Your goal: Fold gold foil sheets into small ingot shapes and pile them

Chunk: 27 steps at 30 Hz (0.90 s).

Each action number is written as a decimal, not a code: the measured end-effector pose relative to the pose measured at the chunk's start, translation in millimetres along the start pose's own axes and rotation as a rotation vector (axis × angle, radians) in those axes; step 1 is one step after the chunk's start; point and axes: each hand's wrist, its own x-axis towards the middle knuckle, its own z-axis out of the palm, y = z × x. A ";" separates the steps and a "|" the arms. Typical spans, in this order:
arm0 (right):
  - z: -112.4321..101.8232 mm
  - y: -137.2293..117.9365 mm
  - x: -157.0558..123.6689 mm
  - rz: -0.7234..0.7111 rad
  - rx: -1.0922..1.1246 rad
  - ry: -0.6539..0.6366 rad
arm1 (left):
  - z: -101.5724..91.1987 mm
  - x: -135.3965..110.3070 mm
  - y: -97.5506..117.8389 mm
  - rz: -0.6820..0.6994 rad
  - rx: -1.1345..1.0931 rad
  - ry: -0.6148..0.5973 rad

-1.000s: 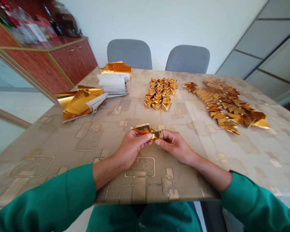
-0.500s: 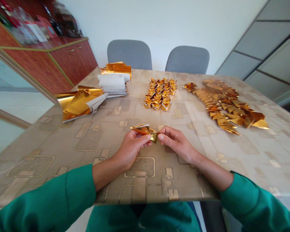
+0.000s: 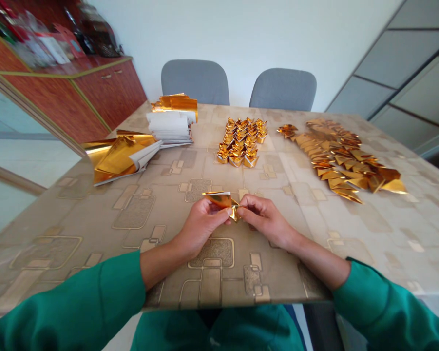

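So — L hand (image 3: 200,226) & R hand (image 3: 265,219) both pinched on gold foil piece (image 3: 219,199), foil ingots (image 3: 239,144) farther up.

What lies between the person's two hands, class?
In the head view, a folded piece of gold foil lies between the left hand and right hand, pinched by the fingers of both.

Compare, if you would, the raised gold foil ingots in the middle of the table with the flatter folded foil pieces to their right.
The gold foil ingots are raised and boat-shaped, while the folded foil pieces lie flat and pointed. The ingots sit in a compact block; the folded pieces overlap in a longer, looser spread. Both shine gold and rest on the patterned table cover.
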 end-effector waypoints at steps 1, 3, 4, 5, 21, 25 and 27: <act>0.2 0.3 0.3 0.001 0.015 0.013 | 0.2 0.0 -0.1 0.008 0.002 -0.001; 0.5 0.6 0.9 0.002 0.064 0.026 | 0.4 0.0 0.1 0.032 -0.014 0.003; 0.6 0.4 1.2 0.005 0.091 0.027 | 0.4 0.0 0.4 0.046 -0.026 0.008; 0.7 0.1 1.5 0.011 0.116 0.025 | 0.2 0.0 0.7 0.060 -0.036 0.013; 1.5 4.9 1.2 0.104 0.160 0.059 | -2.8 0.8 6.9 0.253 0.092 0.028; -0.8 0.5 1.4 0.151 0.230 0.035 | -4.8 0.1 8.2 0.344 0.204 -0.004; -3.1 -1.8 1.8 0.156 0.240 0.031 | -7.1 0.3 6.7 0.385 0.283 -0.020</act>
